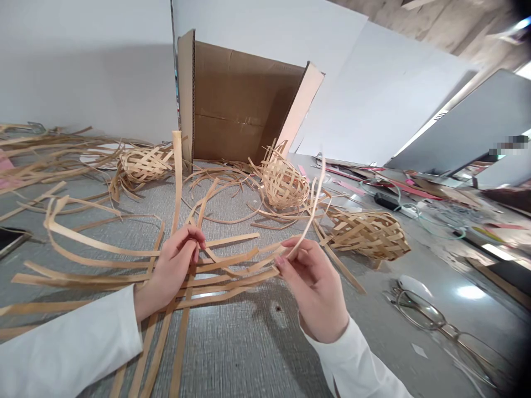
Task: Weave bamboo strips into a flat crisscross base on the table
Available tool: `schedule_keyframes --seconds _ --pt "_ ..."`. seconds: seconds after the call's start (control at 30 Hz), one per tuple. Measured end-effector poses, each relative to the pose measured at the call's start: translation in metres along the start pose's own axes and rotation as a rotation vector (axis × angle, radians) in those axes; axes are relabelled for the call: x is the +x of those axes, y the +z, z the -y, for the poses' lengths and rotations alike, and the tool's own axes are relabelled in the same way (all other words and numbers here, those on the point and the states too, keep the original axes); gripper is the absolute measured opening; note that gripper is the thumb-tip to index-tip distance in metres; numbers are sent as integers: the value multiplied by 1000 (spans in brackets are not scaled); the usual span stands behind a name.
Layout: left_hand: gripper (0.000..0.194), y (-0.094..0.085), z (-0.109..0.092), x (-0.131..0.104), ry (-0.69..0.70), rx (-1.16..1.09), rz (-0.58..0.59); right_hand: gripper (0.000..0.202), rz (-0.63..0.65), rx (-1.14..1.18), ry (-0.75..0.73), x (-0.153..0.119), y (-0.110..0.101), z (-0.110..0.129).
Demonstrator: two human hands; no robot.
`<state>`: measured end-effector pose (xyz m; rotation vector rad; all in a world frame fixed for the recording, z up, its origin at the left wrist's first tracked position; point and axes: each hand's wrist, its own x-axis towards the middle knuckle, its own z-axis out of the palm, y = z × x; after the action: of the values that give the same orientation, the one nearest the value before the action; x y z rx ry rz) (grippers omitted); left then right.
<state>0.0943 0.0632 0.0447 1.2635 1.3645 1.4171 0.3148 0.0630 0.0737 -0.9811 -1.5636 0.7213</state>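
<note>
Flat bamboo strips [232, 288] lie crossed over and under each other in a loose weave on the grey table. My left hand [172, 265] rests on the crossing, its thumb and fingers pinched on a bamboo strip. To the right, my right hand [319, 284] is closed, thumb against fingers, on a thin bamboo strip [316, 202] whose free end curves upward. Other strip ends pass close by its fingertips. Loose ends spread left under my left forearm and down to the table's near side. The palm side of my left hand hides part of the crossing.
An upright cardboard box [249, 99] stands at the back. Woven bamboo pieces lie at left [147, 163], centre [284, 179] and right [369, 235]. Eyeglasses [448, 330] and a white mouse [415, 286] are at right, a phone [11, 239] at far left.
</note>
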Motion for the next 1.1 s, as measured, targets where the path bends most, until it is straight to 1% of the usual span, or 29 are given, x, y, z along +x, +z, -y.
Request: schedule_keyframes --seconds 0.13,0.2,0.3,0.4,0.5,0.57,0.7,0.87,0.97,1.1 --pt "12 1 -2 -1 -16 14 5 17 41 21 56 5 -4 -2" --pt "12 1 -2 -1 -22 20 8 20 46 -13 63 5 -5 -4" --pt "12 0 -3 -1 -28 29 16 17 40 -112 45 3 -4 -4" --pt "11 1 -4 -2 -35 38 28 11 48 -221 -29 -1 -3 -2" --pt "11 1 -5 -2 -41 41 32 8 74 -285 -166 -4 -2 3" --pt "12 1 -5 -2 -45 40 35 8 84 -298 -232 -4 -3 7" --pt "12 0 -4 -3 -55 36 50 7 105 -310 -275 -4 -2 11" --pt "12 1 -5 -2 -51 31 53 15 135 -353 -388 -5 0 13" --pt "12 1 -5 -3 -45 30 49 19 166 -331 -403 -7 -2 11" --pt "12 1 -4 -3 -34 33 39 17 143 -307 -438 -9 -4 10"
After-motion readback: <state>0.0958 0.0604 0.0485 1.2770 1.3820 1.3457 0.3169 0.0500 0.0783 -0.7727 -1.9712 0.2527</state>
